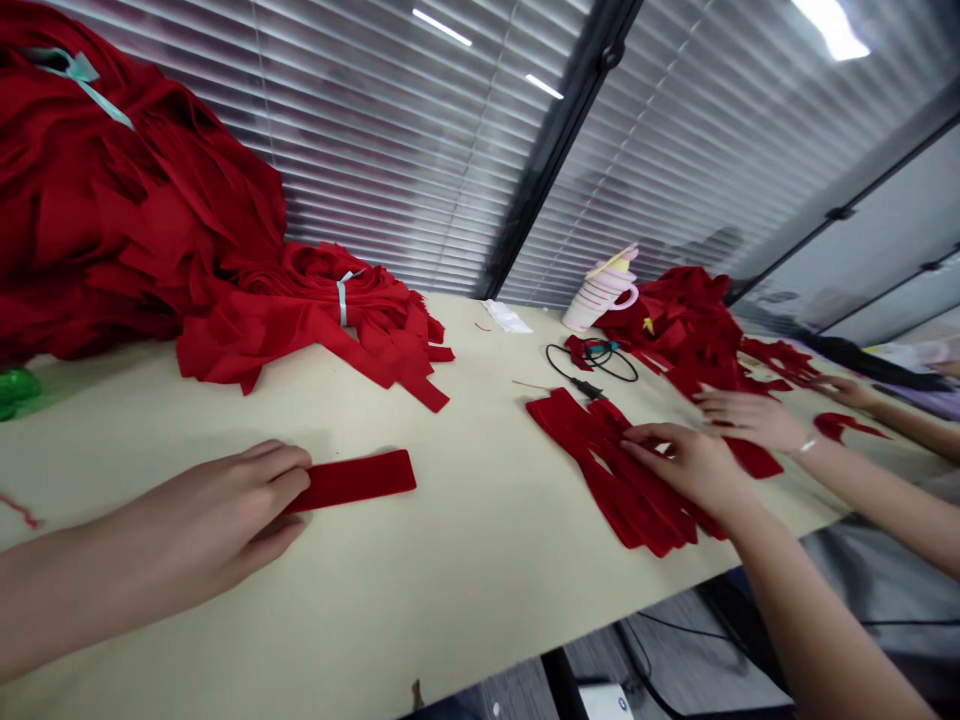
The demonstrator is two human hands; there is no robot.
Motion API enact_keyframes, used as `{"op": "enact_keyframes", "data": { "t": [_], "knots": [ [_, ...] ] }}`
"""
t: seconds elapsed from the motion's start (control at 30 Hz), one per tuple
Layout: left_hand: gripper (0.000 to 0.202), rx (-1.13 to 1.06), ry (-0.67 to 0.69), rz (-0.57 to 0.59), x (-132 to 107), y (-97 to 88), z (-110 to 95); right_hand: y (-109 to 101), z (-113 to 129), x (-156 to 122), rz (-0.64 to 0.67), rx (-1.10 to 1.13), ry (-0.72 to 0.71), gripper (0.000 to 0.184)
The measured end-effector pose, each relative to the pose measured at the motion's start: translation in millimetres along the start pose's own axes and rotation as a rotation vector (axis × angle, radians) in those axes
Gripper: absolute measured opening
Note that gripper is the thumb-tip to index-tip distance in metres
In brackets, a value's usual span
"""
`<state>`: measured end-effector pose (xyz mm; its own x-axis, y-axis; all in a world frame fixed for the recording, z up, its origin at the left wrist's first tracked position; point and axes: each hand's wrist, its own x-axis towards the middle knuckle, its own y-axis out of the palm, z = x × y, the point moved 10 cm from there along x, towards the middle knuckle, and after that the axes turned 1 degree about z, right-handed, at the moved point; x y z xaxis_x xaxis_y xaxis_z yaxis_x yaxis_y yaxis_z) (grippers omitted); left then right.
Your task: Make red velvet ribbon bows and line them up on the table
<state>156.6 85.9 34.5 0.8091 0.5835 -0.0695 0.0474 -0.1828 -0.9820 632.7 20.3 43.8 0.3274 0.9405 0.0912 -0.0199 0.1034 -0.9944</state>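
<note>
Single head-worn view, looking forward and down across the table, from close above, somewhat tilted, facing slatted blinds behind it

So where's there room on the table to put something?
The table is bare between the red strip at the left hand and the strip pile under the right hand, and on the near side of the left hand. It's crowded at right, with the red heap and another person's hand, and back left, with tied red bundles.

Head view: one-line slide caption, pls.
Left hand grips the end of one red strip on a table; right hand touches a spread pile of red strips beside a co-worker's hand.
</note>
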Motion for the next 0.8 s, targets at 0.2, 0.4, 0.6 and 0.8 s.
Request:
{"op": "enact_keyframes", "data": {
  "t": [0.2, 0.4, 0.6, 0.8],
  "knots": [
    [0.025, -0.003, -0.003, 0.01, -1.5, -0.7, -0.3, 2.9, -2.3, 11.6, -0.033, -0.036, 0.103, 0.03],
    [0.026, -0.012, 0.025, -0.048, -1.9, -4.6, -2.4, 20.0, -33.0, 10.3, 0.094, -0.002, 0.267, 0.028],
    [0.026, -0.03, 0.028, -0.08, -2.0, -6.0, -1.2, 16.3, -85.3, -10.3, 0.11, -0.012, 0.368, 0.023],
    [0.026, 0.015, 0.032, -0.138, -1.8, -3.8, 2.5, 12.0, -153.8, -4.9, 0.077, -0.035, 0.472, 0.022]
  ]
}}
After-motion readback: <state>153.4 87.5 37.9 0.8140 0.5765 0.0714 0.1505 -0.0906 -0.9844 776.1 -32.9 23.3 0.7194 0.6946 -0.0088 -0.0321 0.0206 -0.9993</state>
